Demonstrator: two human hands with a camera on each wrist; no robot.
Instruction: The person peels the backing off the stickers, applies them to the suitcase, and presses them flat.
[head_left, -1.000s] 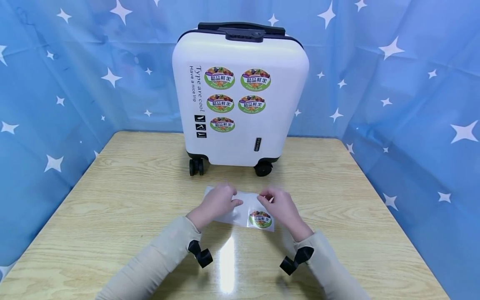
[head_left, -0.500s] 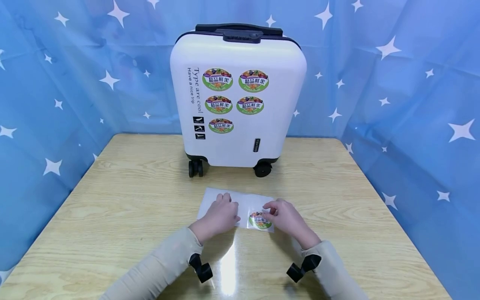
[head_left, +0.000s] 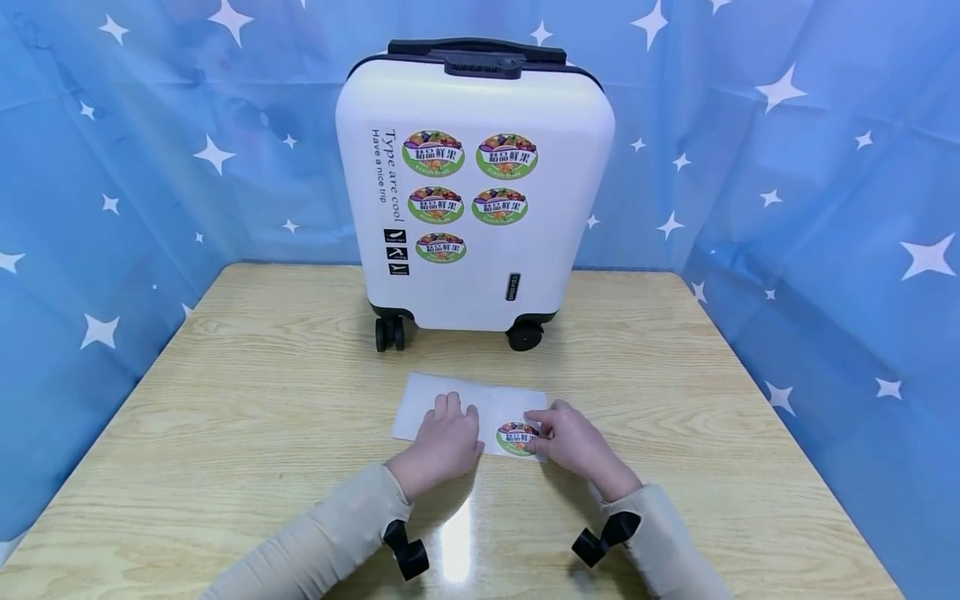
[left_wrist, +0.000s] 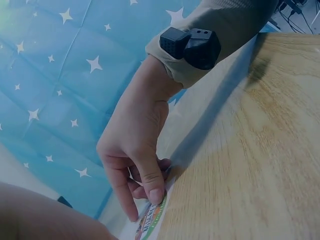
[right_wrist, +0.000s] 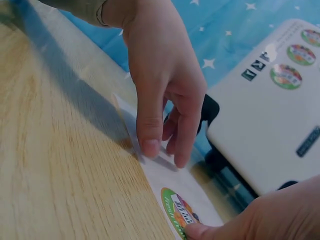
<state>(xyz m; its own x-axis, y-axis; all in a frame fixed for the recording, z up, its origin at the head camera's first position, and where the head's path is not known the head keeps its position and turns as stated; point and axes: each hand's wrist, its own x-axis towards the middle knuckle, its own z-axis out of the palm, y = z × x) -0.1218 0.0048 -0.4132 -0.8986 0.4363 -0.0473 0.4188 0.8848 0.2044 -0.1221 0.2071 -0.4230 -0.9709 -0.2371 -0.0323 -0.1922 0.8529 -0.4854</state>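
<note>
A white backing sheet [head_left: 422, 403] lies on the table, bearing one oval fruit sticker [head_left: 512, 440] near its right end. My left hand [head_left: 442, 442] rests on the middle of the sheet; in the right wrist view its thumb and fingertips [right_wrist: 180, 162] touch the paper, spread apart. At the sticker's right edge is my right hand [head_left: 576, 446]. Its thumb touches the sticker's printed face in the left wrist view, while the index finger [left_wrist: 131, 209] reaches to the far side, apart from the thumb. The fingers cover part of the sticker.
Behind the sheet stands a white suitcase [head_left: 465, 292] on black wheels [head_left: 525, 336]. Several matching oval stickers [head_left: 441, 247] are on its front, beside printed lettering. A blue curtain [head_left: 787, 208] with white stars surrounds the wooden table [head_left: 262, 375] at the back and sides.
My right hand has moved from the sheet's upper edge down and right to the sticker. The left hand has shifted slightly toward me and lies flatter on the sheet.
</note>
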